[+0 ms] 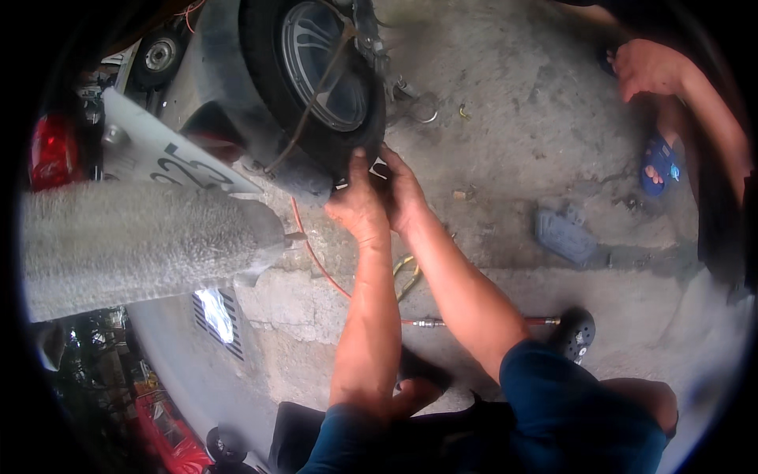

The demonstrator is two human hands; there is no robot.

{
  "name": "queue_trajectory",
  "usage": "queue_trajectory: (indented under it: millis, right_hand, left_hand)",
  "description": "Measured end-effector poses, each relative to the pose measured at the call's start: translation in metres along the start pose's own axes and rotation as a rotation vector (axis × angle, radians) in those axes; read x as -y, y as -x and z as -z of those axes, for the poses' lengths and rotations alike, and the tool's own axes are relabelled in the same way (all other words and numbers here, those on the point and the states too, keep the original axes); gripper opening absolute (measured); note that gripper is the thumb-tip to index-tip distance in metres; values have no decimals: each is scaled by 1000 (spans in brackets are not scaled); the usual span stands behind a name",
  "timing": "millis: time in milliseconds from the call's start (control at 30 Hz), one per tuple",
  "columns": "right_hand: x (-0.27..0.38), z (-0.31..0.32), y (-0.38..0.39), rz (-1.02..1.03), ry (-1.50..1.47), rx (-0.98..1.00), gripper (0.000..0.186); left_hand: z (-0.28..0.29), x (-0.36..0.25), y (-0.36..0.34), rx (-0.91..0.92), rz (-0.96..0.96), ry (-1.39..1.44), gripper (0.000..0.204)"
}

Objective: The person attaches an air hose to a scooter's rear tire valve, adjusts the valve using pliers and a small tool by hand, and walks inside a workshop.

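Observation:
A black tyre (260, 71) on a spoked dark wheel rim (304, 43) stands at the top, beside a grey vehicle body. Both of my arms stretch forward to the tyre's near edge. My left hand (359, 207) is closed there with its thumb pointing up along the tyre. Close on its right, my right hand (404, 193) curls its fingers round the same edge. Between them shows a dark surface with white marks (380, 168); I cannot tell whether it belongs to the tyre. My fingertips are partly hidden. A thin brown cord (316, 95) crosses the wheel.
A thick grey cylinder (150, 237) juts in from the left, below a white plate (170, 154). An orange hose (312, 253) runs over the concrete. At right lie a grey-blue piece (564, 235) and, farther, another person's hand (651, 67) and blue sandal (657, 170).

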State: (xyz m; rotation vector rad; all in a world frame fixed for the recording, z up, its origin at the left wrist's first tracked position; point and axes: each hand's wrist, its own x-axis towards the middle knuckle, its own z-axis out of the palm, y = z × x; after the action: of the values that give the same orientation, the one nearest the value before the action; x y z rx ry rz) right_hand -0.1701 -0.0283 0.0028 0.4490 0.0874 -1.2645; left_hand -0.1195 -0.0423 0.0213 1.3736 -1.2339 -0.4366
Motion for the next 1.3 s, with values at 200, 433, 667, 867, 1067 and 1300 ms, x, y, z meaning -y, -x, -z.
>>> queue_trajectory:
  millis: [200, 433, 667, 867, 1067, 1300]
  right_hand:
    - [-12, 26, -48, 137, -116, 211, 37]
    - [-16, 18, -59, 138, -248, 164, 31]
    - [-19, 7, -53, 202, -283, 148, 31]
    - [-25, 20, -61, 277, -210, 171, 29]
    - [-19, 28, -69, 278, -148, 126, 26]
    - [0, 30, -67, 280, -23, 146, 30]
  left_hand:
    - [0, 16, -4, 97, 70, -91, 33]
    - [11, 8, -10, 135, -17, -110, 42]
    - [9, 0, -7, 161, -7, 32, 40]
    - [11, -13, -4, 120, 55, -101, 43]
    - [15, -2, -6, 221, 146, -122, 47]
    - [43, 8, -3, 481, -9, -74, 49]
